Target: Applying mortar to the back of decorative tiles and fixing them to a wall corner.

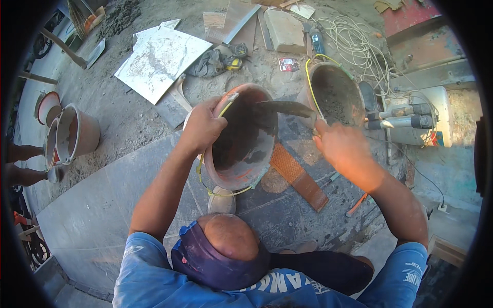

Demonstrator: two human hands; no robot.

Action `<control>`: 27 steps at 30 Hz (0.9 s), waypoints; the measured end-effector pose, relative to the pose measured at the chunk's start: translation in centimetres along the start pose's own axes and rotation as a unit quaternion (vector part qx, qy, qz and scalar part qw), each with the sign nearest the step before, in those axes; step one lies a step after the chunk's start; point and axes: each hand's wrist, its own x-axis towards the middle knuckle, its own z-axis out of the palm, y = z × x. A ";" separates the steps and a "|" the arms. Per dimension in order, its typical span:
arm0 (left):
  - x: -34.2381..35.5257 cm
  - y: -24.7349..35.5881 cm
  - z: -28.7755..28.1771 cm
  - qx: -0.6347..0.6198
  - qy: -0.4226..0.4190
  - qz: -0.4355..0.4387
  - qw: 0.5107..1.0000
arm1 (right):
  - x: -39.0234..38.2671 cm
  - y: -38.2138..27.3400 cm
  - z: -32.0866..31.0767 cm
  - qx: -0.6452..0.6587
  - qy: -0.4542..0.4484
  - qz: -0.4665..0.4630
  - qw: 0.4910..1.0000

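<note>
Head view: left hand point(203, 126) clamped on rim of tilted orange plastic bucket point(241, 141) on grey tiled floor point(97, 215); right hand point(341, 146) gripping steel trowel point(285, 108), blade inside. Bucket looks nearly scraped out; second mortar-filled bucket point(334, 95) just beside

Trowel point(285, 108) in near bucket point(241, 174); second bucket point(354, 114) right behind

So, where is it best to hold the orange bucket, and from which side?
Probably at its rim, from the far left side, where the left hand grips the orange bucket now. The bucket tilts with its mouth open, and the trowel in the right hand occupies the right side.
</note>
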 end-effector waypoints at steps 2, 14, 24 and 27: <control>2.2 -0.2 1.8 0.047 -0.021 0.017 0.999 | 4.5 0.7 3.3 0.012 -0.035 0.022 0.999; 4.6 -0.5 6.0 -0.065 -0.045 0.005 0.997 | 9.1 -0.7 6.4 0.138 -0.040 -0.049 0.988; 5.6 -5.5 7.3 -0.065 -0.082 0.065 0.992 | 15.2 -3.9 18.4 -0.088 -0.300 -0.291 0.904; 5.1 -6.4 5.6 -0.083 -0.073 0.047 0.993 | 13.8 -5.1 17.7 -0.023 -0.320 -0.291 0.902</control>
